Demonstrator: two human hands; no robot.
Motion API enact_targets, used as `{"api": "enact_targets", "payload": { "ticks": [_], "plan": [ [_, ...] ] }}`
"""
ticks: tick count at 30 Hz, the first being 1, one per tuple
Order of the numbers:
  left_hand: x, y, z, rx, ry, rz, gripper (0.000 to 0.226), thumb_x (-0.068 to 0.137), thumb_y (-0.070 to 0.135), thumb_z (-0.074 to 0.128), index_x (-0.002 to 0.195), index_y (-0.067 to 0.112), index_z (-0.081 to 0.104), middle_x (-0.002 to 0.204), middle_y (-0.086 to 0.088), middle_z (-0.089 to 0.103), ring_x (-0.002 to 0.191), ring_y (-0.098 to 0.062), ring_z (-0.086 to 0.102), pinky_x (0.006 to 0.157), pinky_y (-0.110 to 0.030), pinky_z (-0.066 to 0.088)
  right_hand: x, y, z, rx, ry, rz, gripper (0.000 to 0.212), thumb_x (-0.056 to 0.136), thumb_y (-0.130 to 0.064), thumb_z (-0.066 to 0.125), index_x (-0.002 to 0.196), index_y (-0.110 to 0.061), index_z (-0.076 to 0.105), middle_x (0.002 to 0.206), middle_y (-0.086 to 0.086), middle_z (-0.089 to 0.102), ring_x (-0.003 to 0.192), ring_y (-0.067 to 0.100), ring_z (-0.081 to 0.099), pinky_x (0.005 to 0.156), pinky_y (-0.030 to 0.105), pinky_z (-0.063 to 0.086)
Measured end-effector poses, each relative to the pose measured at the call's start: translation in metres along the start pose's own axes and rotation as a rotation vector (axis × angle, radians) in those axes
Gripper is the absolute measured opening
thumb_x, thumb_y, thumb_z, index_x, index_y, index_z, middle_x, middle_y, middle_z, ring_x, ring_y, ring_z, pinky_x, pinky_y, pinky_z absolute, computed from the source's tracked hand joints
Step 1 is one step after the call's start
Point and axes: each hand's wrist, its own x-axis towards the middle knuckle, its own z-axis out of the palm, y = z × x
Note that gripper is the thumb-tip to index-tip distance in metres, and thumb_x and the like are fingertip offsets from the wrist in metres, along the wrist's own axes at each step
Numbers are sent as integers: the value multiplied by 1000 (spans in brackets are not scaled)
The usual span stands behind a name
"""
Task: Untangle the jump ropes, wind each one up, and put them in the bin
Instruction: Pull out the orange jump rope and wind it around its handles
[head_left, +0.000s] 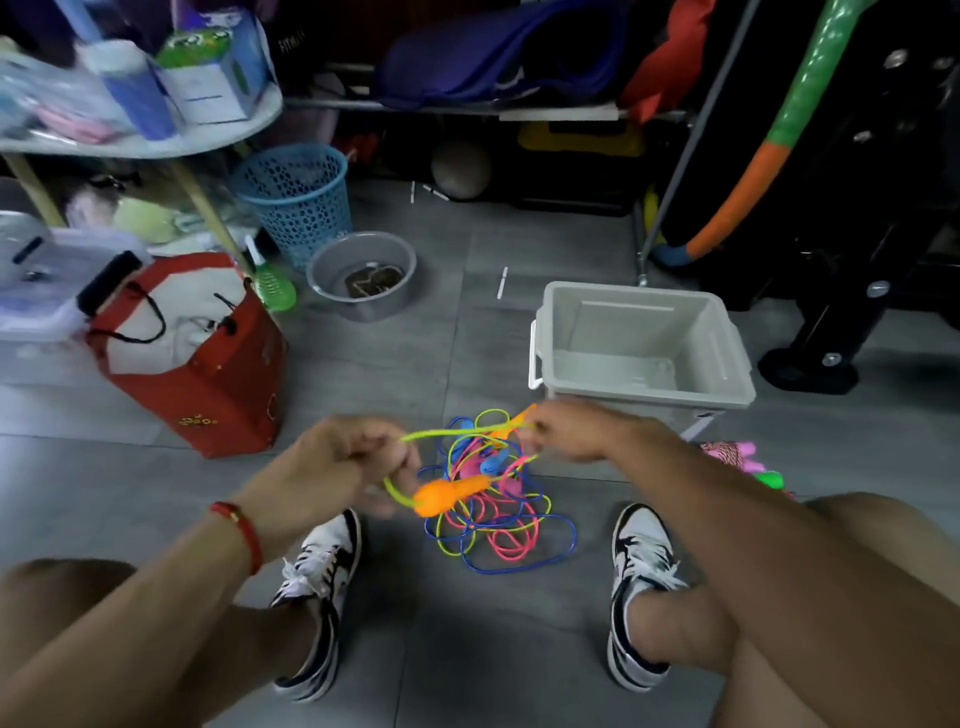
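Two hands: both raised above the floor (363, 364), between the person's knees, working one yellow-green rope (441, 434).
Left hand (345, 460): fingers curled and pinching the yellow-green rope; a loop of it curves out below the fist to an orange handle (447, 496) that hangs just beside the fingers. A red bracelet (241, 530) circles the wrist.
Right hand (569, 434): fingers closed round the other end of the same rope, with a second orange handle (511, 423) sticking out leftward from the grip.
Rope between hands: stretched nearly level from fist to fist, blurred.
Rope tangle (493, 519): blue, pink and yellow-green cords heaped on the floor directly under and slightly beyond the hands, between the two shoes (636, 566); a blue handle shows in the heap.
Bin (644, 343): grey, upright on the floor just beyond the right hand; nothing visible inside.
More rope (727, 452): pink and green pieces lie on the floor right of the bin's near corner, partly hidden by the right forearm.
Red bag (197, 364): stands on the floor left of the hands, well apart.
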Motion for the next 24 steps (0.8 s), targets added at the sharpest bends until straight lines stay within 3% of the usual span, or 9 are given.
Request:
{"api": "enact_targets", "payload": {
  "ticks": [3,7,10,13,16,18,20,22,24],
  "plan": [
    [2,-24,-5,318,-69,-118,9,91,0,66,86,3,73,83,-14,75,68,-4,63,63,-22,54,-4,-21,-33,140,135,-81,28,102,-30,44,80,-19,58,70,-10,62,72,14,58,68,33,42],
    [11,-28,16,185,-36,-64,15,82,6,79,81,14,67,71,-7,73,69,-13,66,78,-39,54,-22,-66,-46,148,141,-244,22,101,-23,43,83,-23,56,71,-7,60,66,12,55,66,31,45],
    [11,-14,26,-33,-73,100,20,98,28,62,89,11,60,53,0,56,62,-25,66,78,-50,53,-21,-75,-40,54,116,-304,24,102,-31,47,79,-26,53,75,-3,62,70,16,58,66,35,44],
    [8,-4,13,-53,-4,252,32,101,27,49,81,4,56,48,4,38,52,-26,59,77,-71,49,-15,-52,-34,-21,62,-242,37,101,-41,53,69,-24,44,67,-5,50,66,12,47,66,37,37],
    [3,-3,-5,-85,95,294,33,101,24,49,76,3,57,50,-3,40,54,-27,57,72,-61,49,-2,-13,-17,-103,-64,-59,31,100,-41,54,77,-21,58,72,-4,53,77,22,52,72,37,44],
    [1,-7,-13,-111,102,218,34,103,21,50,77,1,57,52,-7,43,56,-28,57,69,-47,45,6,5,-8,-143,-30,44,25,98,-38,55,85,-20,67,83,1,62,85,25,59,80,39,52],
    [-4,-13,-20,-95,50,11,32,105,18,48,80,0,58,56,-13,48,61,-32,59,68,-43,47,11,9,-15,-61,143,78,21,96,-34,58,83,-22,69,90,5,69,91,29,65,82,41,53],
    [-10,-20,-26,-25,-32,-240,31,105,20,47,85,0,61,62,-18,54,66,-34,62,68,-43,55,13,1,-32,95,358,40,17,94,-27,62,84,-21,73,84,7,72,83,29,68,76,41,54],
    [-14,-25,-28,41,-108,-373,32,106,20,46,90,-2,62,70,-20,59,70,-34,65,74,-50,58,13,-15,-50,209,572,-57,12,92,-23,66,89,-19,77,76,4,70,74,24,64,72,36,53]
  ]
}}
